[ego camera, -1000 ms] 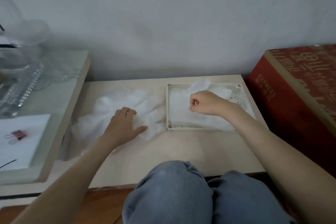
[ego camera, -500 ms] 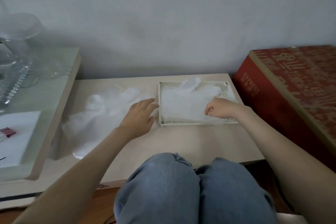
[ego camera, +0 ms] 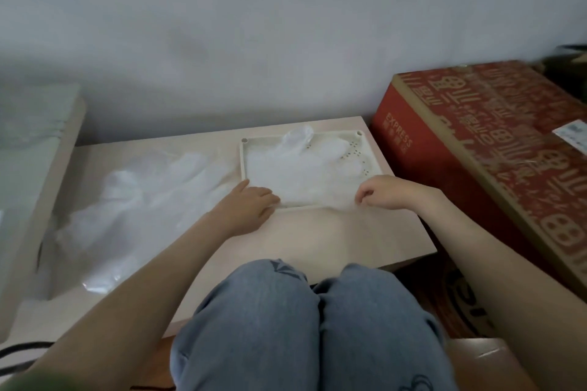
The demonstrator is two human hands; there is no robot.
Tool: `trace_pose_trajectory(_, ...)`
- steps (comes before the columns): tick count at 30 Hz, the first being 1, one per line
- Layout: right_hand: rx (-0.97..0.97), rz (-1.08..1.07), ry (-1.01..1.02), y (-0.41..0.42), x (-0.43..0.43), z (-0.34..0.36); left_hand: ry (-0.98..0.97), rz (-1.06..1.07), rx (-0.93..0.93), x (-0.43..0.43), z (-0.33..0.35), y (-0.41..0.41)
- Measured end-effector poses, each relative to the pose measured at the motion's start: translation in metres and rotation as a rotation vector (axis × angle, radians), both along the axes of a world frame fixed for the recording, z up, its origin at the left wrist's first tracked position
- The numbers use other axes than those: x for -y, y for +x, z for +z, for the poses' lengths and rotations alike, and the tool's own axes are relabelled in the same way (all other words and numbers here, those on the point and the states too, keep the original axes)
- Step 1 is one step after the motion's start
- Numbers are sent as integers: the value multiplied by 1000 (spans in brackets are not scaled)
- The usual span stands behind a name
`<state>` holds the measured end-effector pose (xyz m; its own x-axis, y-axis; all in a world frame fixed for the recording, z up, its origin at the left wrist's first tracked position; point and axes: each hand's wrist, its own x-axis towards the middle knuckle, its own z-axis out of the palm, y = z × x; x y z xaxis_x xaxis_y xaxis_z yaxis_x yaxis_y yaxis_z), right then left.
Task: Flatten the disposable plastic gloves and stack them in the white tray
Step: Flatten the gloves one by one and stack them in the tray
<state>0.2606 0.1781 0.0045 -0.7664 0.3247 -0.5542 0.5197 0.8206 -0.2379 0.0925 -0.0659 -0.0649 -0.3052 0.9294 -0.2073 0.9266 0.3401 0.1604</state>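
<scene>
Step in hand: we judge this to be the flattening of the top glove inside the tray, done before another glove is fetched.
White tray (ego camera: 242, 165): sits on the pale table (ego camera: 317, 241) towards its 2 o'clock corner; perforations show along the tray's right side.
Top glove (ego camera: 301, 174): translucent film lying in the tray with its fingers towards 12 o'clock. One finger pokes over the far rim, and the cuff spills over the near rim at about 5 o'clock.
Left hand (ego camera: 251, 206): fingers straight and laid flat at the tray's 7 o'clock corner, gripping nothing. The fingertips reach the near rim and the glove's edge.
Right hand (ego camera: 384, 194): fingers curled at the tray's 5 o'clock corner. We read thumb and forefinger as pinching the glove's cuff.
Loose gloves (ego camera: 143, 200): a rumpled heap on the table at 9 o'clock of the tray, just beside it, not yet flattened.
Red carton (ego camera: 476, 143): stands off the table at 3 o'clock, apart from the work.
Next move: we expect the cuff needs drawing taut towards 6 o'clock while the flat hand pins the film. The overhanging parts would then be tucked inside the rim and the left hand would reach to 9 o'clock for a loose glove.
Handling note: the film looks light and clingy, so we would keep the pull slow to avoid lifting the gloves beneath.
</scene>
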Motion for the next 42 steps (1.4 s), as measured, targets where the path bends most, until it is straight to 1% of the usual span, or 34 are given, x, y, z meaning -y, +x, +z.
trace_pose_trajectory(5, 28, -16, -24, 10, -7, 1, -18, 4, 7, -1, 1, 0)
trace_pose_trajectory(9, 100, -30, -21, 19, -10, 1, -10, -3, -24, -3, 2, 2)
trace_pose_trajectory(11, 95, -54, -8, 24, -10, 1, 12, -1, -49, -5, 3, 4)
trace_pose_trajectory(13, 23, -85, 29, 28, -9, 1, 49, 2, -67, -9, 5, 5)
trace_pose_trajectory(16, -179, -118, 88, 29, -5, -6, 91, 1, -77, -17, 8, 8)
trace_pose_trajectory(19, -283, 49, 211, 25, 6, -14, 132, -2, -27, -30, 15, 14)
trace_pose_trajectory(22, -304, 241, 299, 17, 17, -30, 142, -30, 31, -49, 22, 24)
trace_pose_trajectory(24, -305, 315, 361, 12, 21, -44, 125, -44, 61, -63, 24, 32)
trace_pose_trajectory(26, -394, 354, 421, 11, 23, -57, 77, -67, 66, -73, 24, 38)
trace_pose_trajectory(29, -617, 375, 503, 13, 17, -75, -9, -90, 51, -83, 17, 40)
trace_pose_trajectory(31, -706, 395, 545, 16, 13, -84, -52, -95, 46, -86, 11, 39)
trace_pose_trajectory(38, -888, 384, 587, 24, 10, -93, 20, -124, 12, -84, -1, 37)
trace_pose_trajectory(42, -912, 396, 602, 27, 13, -99, 70, -145, 4, -82, -4, 37)
